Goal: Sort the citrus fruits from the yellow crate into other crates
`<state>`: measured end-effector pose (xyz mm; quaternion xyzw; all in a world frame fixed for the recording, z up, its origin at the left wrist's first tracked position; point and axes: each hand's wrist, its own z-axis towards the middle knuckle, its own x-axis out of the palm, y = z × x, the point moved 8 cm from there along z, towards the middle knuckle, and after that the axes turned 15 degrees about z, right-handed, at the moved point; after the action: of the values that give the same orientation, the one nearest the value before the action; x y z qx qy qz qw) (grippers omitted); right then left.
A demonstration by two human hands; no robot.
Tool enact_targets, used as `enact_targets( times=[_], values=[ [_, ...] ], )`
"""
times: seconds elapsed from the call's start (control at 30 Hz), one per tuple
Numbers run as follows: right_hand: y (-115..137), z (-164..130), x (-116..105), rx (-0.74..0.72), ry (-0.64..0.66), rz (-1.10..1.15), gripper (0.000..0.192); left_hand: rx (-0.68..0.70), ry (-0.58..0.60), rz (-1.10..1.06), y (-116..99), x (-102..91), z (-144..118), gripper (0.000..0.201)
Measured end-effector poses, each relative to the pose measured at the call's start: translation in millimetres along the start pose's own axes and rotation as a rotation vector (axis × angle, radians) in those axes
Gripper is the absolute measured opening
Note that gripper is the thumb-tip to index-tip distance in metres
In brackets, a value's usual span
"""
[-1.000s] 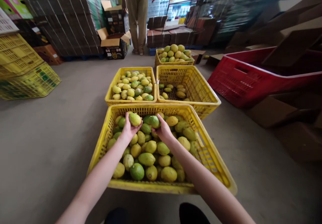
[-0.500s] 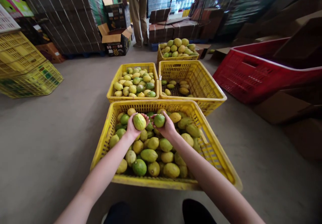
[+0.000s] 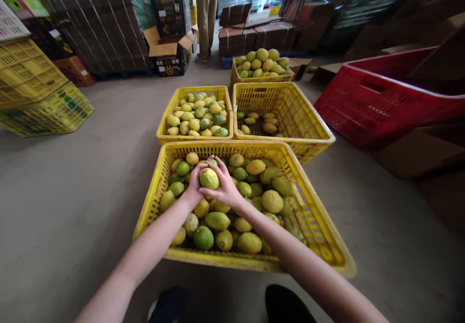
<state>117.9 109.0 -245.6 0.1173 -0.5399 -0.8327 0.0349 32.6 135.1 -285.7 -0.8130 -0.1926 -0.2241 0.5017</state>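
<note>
My left hand (image 3: 195,183) and my right hand (image 3: 227,186) are together above the front yellow crate (image 3: 329,238), both closed around a yellow-green lemon (image 3: 209,179). A greener lemon (image 3: 212,162) shows in part just behind it, between the fingers; most of it is hidden. The right thumb lies under the front lemon and the right fingers curl over its far side. Below the hands, the crate holds many loose lemons, among them a dark green lemon (image 3: 203,238) and a yellow lemon (image 3: 249,243).
Behind stand a well-filled yellow crate (image 3: 159,131), a yellow crate with a few lemons (image 3: 323,136), and a heaped crate (image 3: 261,79). A red crate (image 3: 345,105) is on the right, stacked yellow crates (image 3: 43,110) on the left. A person's legs (image 3: 206,18) stand by an open carton (image 3: 170,59).
My hands have come together. The right hand has moved left onto the yellow-green lemon in my left hand; the green lemon it held is now mostly hidden behind. The view has shifted slightly.
</note>
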Motion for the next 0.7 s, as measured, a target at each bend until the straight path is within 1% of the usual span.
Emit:
enact_targets(
  times=[0.03,0.1,0.2,0.27,0.3,0.37,0.43,0.47,0.57,0.7],
  values=[
    [1.7,-0.8,0.7,-0.026,0.007,-0.036,0.081,-0.021,-0.022,-0.003,0.8,-3.8,1.2,0.010],
    [7.0,-2.7,0.4,-0.083,0.010,-0.093,0.072,-0.072,-0.053,-0.019,3.2,-7.9,3.9,0.013],
    [17.9,-5.3,-2.0,-0.179,0.013,-0.123,0.063,-0.154,-0.023,-0.051,5.7,-3.0,8.0,0.017],
    [22.4,-5.2,-8.4,-0.211,-0.028,-0.114,0.060,-0.151,-0.033,-0.096,0.3,-2.2,10.2,0.017],
    [22.7,-4.4,-14.1,-0.206,-0.075,-0.110,0.058,-0.141,-0.056,-0.131,-3.8,-4.0,10.6,0.016],
    [19.8,-2.5,-28.8,-0.160,-0.209,-0.099,0.056,-0.128,-0.108,-0.211,-12.6,-9.7,9.3,0.015],
    [14.0,-1.6,-42.5,-0.088,-0.337,-0.079,0.056,-0.140,-0.120,-0.267,-19.9,-13.6,5.8,0.016],
    [10.8,-1.3,-47.3,-0.051,-0.379,-0.066,0.055,-0.146,-0.110,-0.272,-23.1,-14.2,3.7,0.017],
    [2.4,-0.7,-53.5,0.035,-0.432,-0.026,0.056,-0.122,-0.071,-0.178,-32.7,-13.6,-1.5,0.018],
    [-1.9,-1.2,-52.4,0.077,-0.444,0.011,0.056,-0.061,-0.010,-0.035,-40.9,-5.6,-5.4,0.021]
  ],
)
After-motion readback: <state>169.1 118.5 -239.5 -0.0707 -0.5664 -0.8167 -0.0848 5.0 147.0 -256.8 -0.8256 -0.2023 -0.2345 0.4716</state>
